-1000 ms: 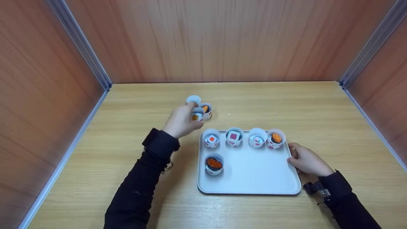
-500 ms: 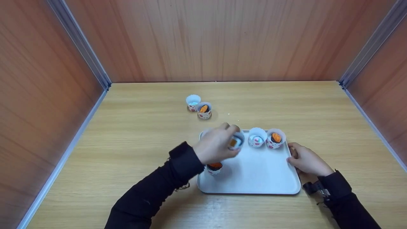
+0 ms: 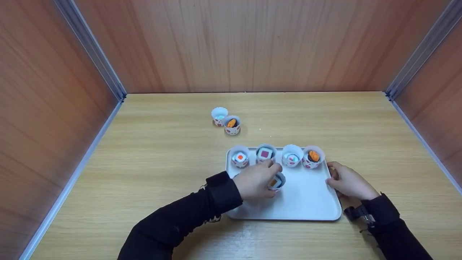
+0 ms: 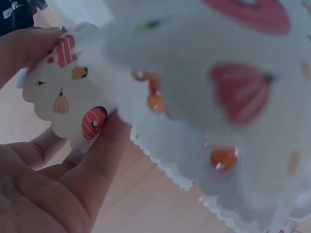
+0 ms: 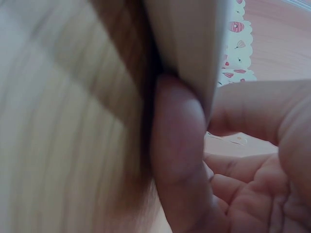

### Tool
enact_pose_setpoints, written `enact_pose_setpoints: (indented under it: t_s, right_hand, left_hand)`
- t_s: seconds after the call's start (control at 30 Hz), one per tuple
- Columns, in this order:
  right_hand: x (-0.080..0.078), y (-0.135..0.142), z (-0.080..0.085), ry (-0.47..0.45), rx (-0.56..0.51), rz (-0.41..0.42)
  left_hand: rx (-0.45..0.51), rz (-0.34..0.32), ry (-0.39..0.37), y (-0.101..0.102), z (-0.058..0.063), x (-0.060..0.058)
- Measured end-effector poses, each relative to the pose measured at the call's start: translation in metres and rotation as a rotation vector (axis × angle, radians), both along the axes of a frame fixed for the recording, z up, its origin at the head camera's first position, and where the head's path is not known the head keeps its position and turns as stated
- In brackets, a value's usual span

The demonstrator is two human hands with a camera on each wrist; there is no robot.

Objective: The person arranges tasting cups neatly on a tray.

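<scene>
My left hand [image 3: 254,181] grips a patterned paper baking cup [image 3: 279,178] over the middle of the white tray [image 3: 306,200]. In that cup lies a white piece with a brown square on top. The left wrist view shows thumb and fingers around the scalloped wall of the held cup [image 4: 68,92]. A cup with orange-red beads [image 4: 223,159] stands close by in that view; from the head it is mostly hidden behind my left hand. My right hand [image 3: 352,181] pinches the tray's right edge, and the right wrist view shows digits on both sides of the rim [image 5: 194,43].
Along the tray's back edge stand several filled cups, from one with a red-dotted piece [image 3: 240,157] to one with an orange topping [image 3: 313,157]. Behind the tray, a cup with a pale filling [image 3: 219,116] and an orange-topped cup [image 3: 232,125] stand together. Wooden panels [image 3: 252,47] enclose the table.
My left hand has carried the brown-square cup from the two cups at the back, over the tray's back row, down to the tray's middle. My right hand has stayed at the tray edge.
</scene>
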State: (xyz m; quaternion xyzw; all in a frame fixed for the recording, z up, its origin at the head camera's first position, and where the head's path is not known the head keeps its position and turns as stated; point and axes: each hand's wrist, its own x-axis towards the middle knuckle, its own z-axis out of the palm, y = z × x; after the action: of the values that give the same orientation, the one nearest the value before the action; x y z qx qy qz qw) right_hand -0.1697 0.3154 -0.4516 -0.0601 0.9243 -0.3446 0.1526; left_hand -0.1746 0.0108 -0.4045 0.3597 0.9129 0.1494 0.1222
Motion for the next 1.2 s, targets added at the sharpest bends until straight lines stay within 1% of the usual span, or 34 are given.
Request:
enact_pose_setpoints:
  t_s: [0.13,0.37,0.57,0.77,0.87,0.93,1.0,1.2]
  right_hand:
    - [-0.001,0.000,0.001,-0.017,0.006,-0.002]
    - [-0.002,0.001,0.000,-0.023,0.011,-0.008]
    - [-0.001,0.000,0.001,-0.031,0.008,-0.014]
    - [-0.001,0.001,0.001,-0.025,0.005,-0.012]
    - [-0.001,0.000,0.000,-0.015,0.001,-0.006]
    - [0.000,0.000,-0.001,-0.013,0.001,-0.006]
    - [0.000,0.000,-0.001,-0.005,0.008,0.000]
    - [-0.001,0.000,0.000,-0.008,0.020,-0.008]
  left_hand:
    - [-0.015,-0.011,-0.002,0.001,-0.005,-0.002]
    - [-0.034,-0.025,-0.061,0.002,-0.013,-0.005]
    - [-0.052,-0.013,-0.103,0.003,-0.014,-0.005]
    - [-0.051,0.003,-0.117,0.003,-0.014,-0.004]
    - [-0.041,-0.004,-0.085,0.000,-0.012,-0.003]
    - [-0.013,-0.001,-0.065,-0.002,-0.009,-0.003]
    - [0.026,0.000,-0.024,-0.005,-0.004,-0.003]
    - [0.173,0.048,0.068,-0.016,0.016,-0.008]
